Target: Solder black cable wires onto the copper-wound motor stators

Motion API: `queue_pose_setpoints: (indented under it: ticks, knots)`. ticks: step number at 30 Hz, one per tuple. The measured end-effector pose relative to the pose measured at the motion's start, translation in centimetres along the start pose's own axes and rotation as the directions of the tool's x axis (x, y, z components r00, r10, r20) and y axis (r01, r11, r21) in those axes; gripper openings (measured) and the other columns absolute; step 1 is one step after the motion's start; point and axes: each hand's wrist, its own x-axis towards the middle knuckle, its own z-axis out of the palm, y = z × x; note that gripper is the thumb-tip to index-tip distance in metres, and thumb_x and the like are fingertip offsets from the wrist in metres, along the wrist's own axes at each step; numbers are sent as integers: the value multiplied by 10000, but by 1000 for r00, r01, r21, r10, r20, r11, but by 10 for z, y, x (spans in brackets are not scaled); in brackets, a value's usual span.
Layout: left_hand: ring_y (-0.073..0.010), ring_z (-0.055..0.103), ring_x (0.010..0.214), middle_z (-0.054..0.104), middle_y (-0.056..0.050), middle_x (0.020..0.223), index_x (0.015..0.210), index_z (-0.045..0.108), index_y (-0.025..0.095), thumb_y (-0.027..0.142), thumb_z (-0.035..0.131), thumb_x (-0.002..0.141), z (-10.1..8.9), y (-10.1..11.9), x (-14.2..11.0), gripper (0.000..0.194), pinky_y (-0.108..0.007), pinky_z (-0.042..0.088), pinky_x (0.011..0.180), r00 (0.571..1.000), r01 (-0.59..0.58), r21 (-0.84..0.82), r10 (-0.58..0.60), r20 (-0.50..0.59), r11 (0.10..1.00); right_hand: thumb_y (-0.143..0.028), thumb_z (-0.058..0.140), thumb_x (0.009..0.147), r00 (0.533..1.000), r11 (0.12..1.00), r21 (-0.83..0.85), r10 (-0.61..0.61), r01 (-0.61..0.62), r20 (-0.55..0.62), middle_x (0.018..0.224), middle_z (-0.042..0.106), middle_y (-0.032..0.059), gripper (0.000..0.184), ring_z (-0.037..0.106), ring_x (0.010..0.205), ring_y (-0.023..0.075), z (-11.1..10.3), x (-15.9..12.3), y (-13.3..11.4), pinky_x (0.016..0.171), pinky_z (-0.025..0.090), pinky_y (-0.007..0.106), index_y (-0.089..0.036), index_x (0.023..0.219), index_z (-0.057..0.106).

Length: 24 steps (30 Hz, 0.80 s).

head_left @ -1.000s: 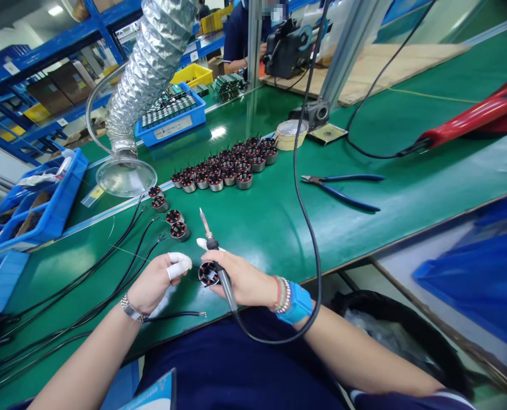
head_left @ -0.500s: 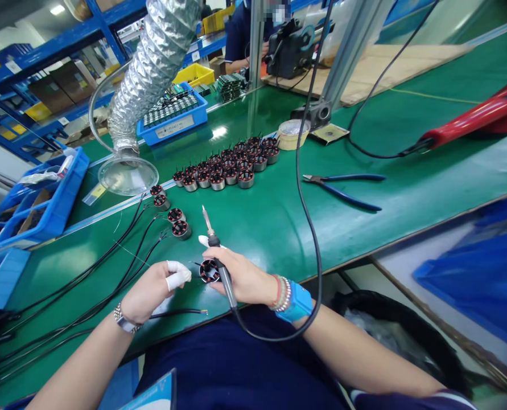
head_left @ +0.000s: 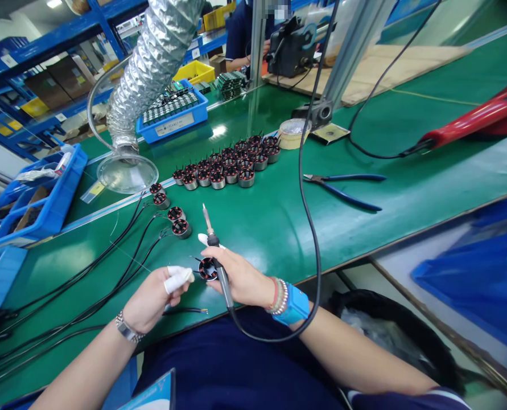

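Over the green surface, the right hand grips a soldering iron and a metal ring. Just beside that ring, the left hand has its fingertips pinched together; whether on anything, I can't tell.

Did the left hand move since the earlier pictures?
Yes, a bit: judged against the wired rings on the table, the left hand moved away, toward the navy shirt.

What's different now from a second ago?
The left hand moved a little toward the person's body. I can't see anything newly picked up or let go. The right hand still holds the soldering iron and copper-wound ring; the pliers stayed put.
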Motion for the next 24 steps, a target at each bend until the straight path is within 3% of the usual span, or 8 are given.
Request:
queue_pose_setpoints:
  ticks: [7,11,13,15,17,20,22,24]
  knots:
    - [-34,255,437,402,52,522,598,515,120,408,691,630,9,0,-1,338,-201,188,428,1000,9,-15,-8,2,1000,-135,595,729,999,999,4,-33,33,-5,932,536,68,495,542,808,178,1,-1,3,733,491,331,-197,1154,350]
    - [-55,333,478,487,20,600,700,565,122,384,668,642,9,-8,3,288,-208,262,469,993,-105,-26,104,-50,994,-147,585,742,1000,1000,6,-21,21,-8,1003,529,85,486,554,845,185,2,-3,4,754,493,342,-203,1168,357]
    - [-90,417,547,539,-7,661,734,575,136,385,609,707,5,-11,2,253,-230,350,543,982,-185,124,189,-22,975,-146,584,745,1000,1000,13,-15,15,-5,1041,525,93,493,560,896,195,1,-4,4,777,493,346,-203,1177,355]
    - [-142,502,694,592,-42,778,785,591,156,363,560,765,-2,-14,-1,210,-272,406,685,954,-295,393,289,74,871,-148,577,752,1000,1000,17,-14,14,-1,1056,530,98,487,562,930,204,0,-4,4,797,491,353,-200,1183,356]
    - [-179,515,824,605,-65,884,859,599,177,333,552,785,-8,-19,-6,179,-308,399,788,916,-393,631,342,208,669,-153,571,760,1000,1000,17,-7,7,-2,1069,539,101,471,566,950,206,-2,-3,4,813,489,358,-200,1180,362]
    - [-190,503,819,588,-73,862,833,592,175,288,513,813,-13,-28,-12,140,-315,397,769,893,-440,784,304,332,437,-155,578,763,1000,1000,13,17,-17,-2,1126,534,115,451,566,991,211,-5,-2,3,839,484,362,-201,1165,377]
    - [-173,506,763,580,-61,814,793,571,166,257,467,832,-15,-28,-15,144,-292,401,721,903,-420,800,285,322,428,-153,584,760,999,999,8,33,-33,8,1192,506,135,448,557,1031,218,-5,-2,3,861,476,370,-195,1159,385]
    - [-148,510,679,583,-34,751,799,558,167,268,446,839,-17,-21,-16,156,-259,399,656,921,-373,782,297,251,499,-157,589,755,998,998,-3,57,-57,18,1220,493,143,443,566,1023,215,-5,-2,3,860,480,370,-191,1152,395]
